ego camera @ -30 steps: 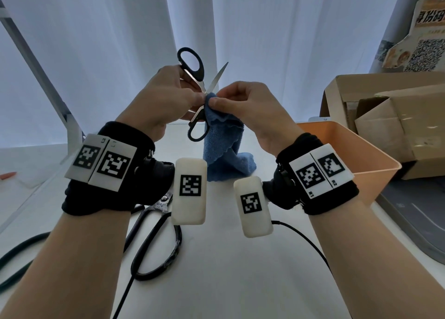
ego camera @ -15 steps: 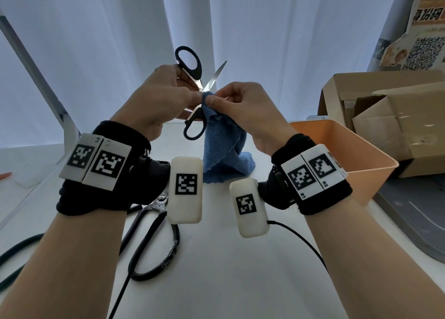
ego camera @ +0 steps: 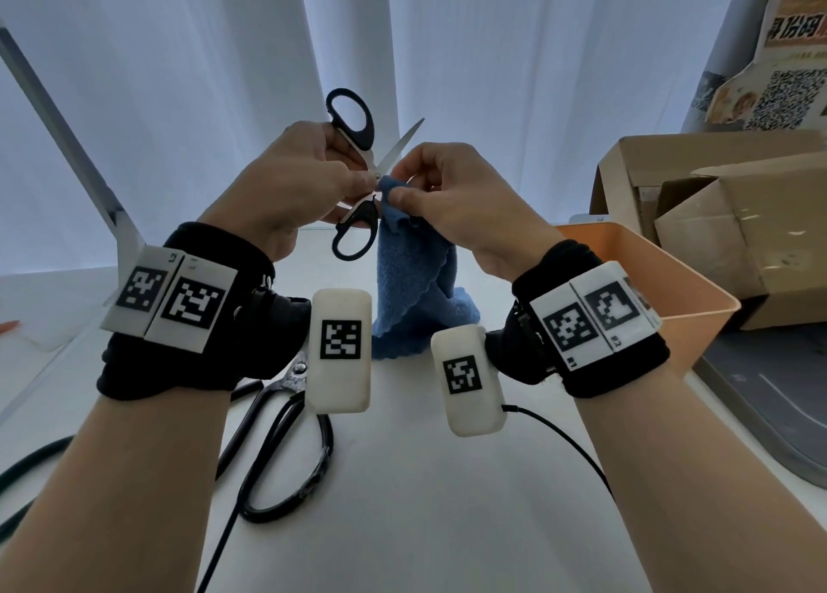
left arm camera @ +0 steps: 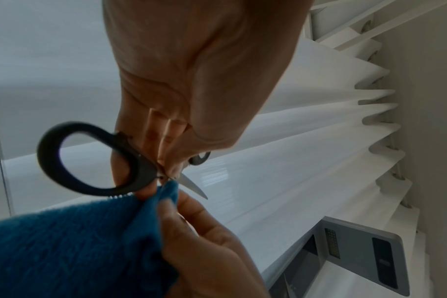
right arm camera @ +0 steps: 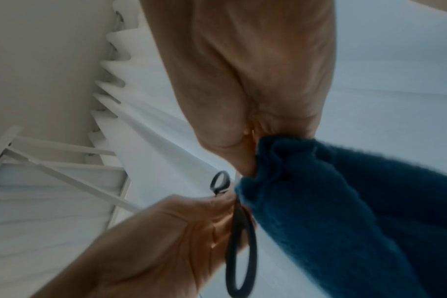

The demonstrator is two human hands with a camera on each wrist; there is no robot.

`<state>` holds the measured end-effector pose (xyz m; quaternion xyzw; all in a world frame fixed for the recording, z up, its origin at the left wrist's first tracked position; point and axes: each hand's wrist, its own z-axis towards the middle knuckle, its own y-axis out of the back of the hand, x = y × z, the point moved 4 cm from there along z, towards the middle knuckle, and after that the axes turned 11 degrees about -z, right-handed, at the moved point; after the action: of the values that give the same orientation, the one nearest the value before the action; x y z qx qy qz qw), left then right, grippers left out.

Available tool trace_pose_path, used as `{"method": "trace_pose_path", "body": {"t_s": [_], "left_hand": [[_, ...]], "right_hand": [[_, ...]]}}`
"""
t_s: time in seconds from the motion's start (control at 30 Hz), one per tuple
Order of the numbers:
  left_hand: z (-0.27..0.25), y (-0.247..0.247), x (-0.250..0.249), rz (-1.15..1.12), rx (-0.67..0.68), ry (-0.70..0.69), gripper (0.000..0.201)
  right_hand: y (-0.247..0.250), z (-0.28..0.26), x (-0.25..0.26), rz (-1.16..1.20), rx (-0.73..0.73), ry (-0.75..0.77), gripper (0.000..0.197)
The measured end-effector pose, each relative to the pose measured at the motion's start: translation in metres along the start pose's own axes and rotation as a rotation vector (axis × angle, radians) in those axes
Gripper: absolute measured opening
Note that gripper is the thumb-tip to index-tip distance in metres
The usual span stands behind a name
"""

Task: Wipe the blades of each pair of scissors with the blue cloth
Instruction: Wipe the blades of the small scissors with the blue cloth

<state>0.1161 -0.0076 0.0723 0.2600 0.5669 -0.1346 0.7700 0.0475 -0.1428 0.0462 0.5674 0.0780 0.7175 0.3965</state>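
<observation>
Above the table (ego camera: 402, 525), well clear of its surface, small scissors (ego camera: 358, 163) are gripped near the pivot by the left hand (ego camera: 295, 185), fingers and thumb curled round the shanks. Their blades are spread open; one black loop stands above the grip, the other hangs just below it, and one bare blade points up and away to the right of the grip. Against the pivot, a fold of the cloth (ego camera: 416, 275) is pinched between thumb and forefinger of the right hand (ego camera: 456, 194), pressed where the blades cross. The second blade is hidden by cloth and fingers. From the pinch the cloth hangs straight down, and its lower end is bunched on the table beneath both hands.

Below the left wrist, large scissors (ego camera: 286, 440) with long black loops lie flat on the table, partly covered by the wrist strap and its white marker block. A dark cord is seen at the far left of the table, and a thin black cable runs off the right wrist block.

Right of the pinch, beyond the right wrist, an orange bin (ego camera: 662, 288) stands on the table; its inside cannot be seen. Behind it, open cardboard boxes (ego camera: 734, 221) are stacked, their contents not discernible. White curtains hang behind the grip.
</observation>
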Motion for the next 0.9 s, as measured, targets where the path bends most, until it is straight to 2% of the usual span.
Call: {"method": "trace_pose_path", "body": {"t_s": [0.23,0.37,0.43,0.57,0.67,0.9], "left_hand": [[-0.0004,-0.0053,-0.0030,-0.013,-0.012,-0.017,0.024],[-0.0008,-0.0043,0.0001,-0.001,-0.014,0.007,0.022],[-0.0011,-0.0037,0.0002,-0.010,-0.019,0.005,0.019],[-0.0002,-0.0065,-0.0016,-0.017,-0.022,-0.019,0.016],[0.0004,-0.0080,-0.0009,-0.034,-0.009,-0.010,0.018],[-0.0024,-0.0098,-0.0018,-0.058,-0.010,-0.003,0.017]], "right_hand": [[-0.0009,-0.0018,-0.0022,-0.023,-0.039,-0.017,0.015],[0.0015,-0.0015,0.0011,-0.057,0.037,-0.015,0.008],[0.0034,-0.0019,0.0014,-0.037,0.061,-0.012,0.013],[0.0062,-0.0035,0.0007,-0.058,-0.019,-0.012,0.010],[0.0046,-0.0040,0.0013,-0.083,-0.012,-0.009,0.015],[0.0066,-0.0042,0.0054,-0.081,-0.013,0.001,0.008]]}}
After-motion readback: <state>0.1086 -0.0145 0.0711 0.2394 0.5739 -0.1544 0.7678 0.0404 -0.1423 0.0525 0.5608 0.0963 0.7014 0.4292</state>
